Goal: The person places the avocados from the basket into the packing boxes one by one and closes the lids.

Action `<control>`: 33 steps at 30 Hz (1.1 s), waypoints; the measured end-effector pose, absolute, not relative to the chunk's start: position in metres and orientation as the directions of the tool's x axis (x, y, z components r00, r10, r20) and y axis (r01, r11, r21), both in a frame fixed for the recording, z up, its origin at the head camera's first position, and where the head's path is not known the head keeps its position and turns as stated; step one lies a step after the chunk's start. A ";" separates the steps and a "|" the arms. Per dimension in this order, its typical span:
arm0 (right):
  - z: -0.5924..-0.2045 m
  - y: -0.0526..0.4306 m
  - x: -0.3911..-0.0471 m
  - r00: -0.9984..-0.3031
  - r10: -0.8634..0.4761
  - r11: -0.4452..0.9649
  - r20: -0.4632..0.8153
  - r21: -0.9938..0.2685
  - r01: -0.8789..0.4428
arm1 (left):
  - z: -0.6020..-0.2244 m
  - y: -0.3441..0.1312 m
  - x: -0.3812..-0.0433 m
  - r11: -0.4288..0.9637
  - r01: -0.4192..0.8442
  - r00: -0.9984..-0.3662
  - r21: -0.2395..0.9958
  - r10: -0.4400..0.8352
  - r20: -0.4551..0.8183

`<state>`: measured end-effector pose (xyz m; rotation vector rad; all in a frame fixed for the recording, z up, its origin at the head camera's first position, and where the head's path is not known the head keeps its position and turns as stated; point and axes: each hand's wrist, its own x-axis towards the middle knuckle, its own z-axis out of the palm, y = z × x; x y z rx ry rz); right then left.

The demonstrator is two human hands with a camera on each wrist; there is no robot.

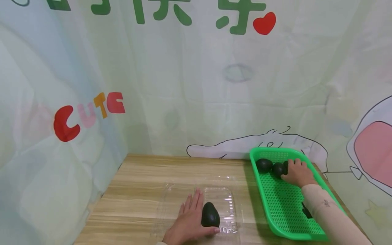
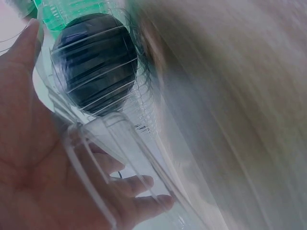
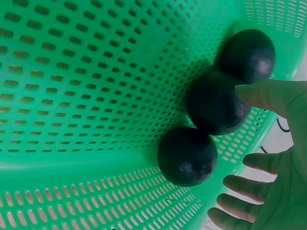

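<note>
I am noting the basket (image 1: 281, 200) standing beside the tray (image 1: 229, 204). The left hand (image 1: 190, 221) is lying straight-fingered by the tray's avocado (image 1: 210, 215); the right hand (image 1: 298, 173) is hovering, fingers apart, at three basket avocados (image 3: 211, 108). Lopsided thumb pressure could be rolling those. The right wrist view is showing all three; the head view is mostly hiding one.

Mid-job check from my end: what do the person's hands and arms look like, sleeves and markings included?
The left hand and right hand are bare, with no gloves or rings visible. The right sleeve is pale cream, with a small dark marking on the forearm. Only a sliver of the left sleeve shows, also pale.
</note>
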<state>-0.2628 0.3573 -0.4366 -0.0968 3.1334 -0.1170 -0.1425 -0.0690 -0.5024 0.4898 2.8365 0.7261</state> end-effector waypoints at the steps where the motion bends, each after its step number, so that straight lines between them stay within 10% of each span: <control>1: -0.438 0.358 -0.264 -0.998 -0.061 0.996 -0.004 -0.072 -0.061 | -0.502 -0.069 -0.142 0.827 0.272 -0.931 0.493 0.356 -0.084; 33: -0.463 0.373 -0.284 -0.996 -0.081 0.994 -0.022 -0.069 -0.080 | -0.503 -0.071 -0.140 0.812 0.278 -0.928 0.513 0.364 -0.074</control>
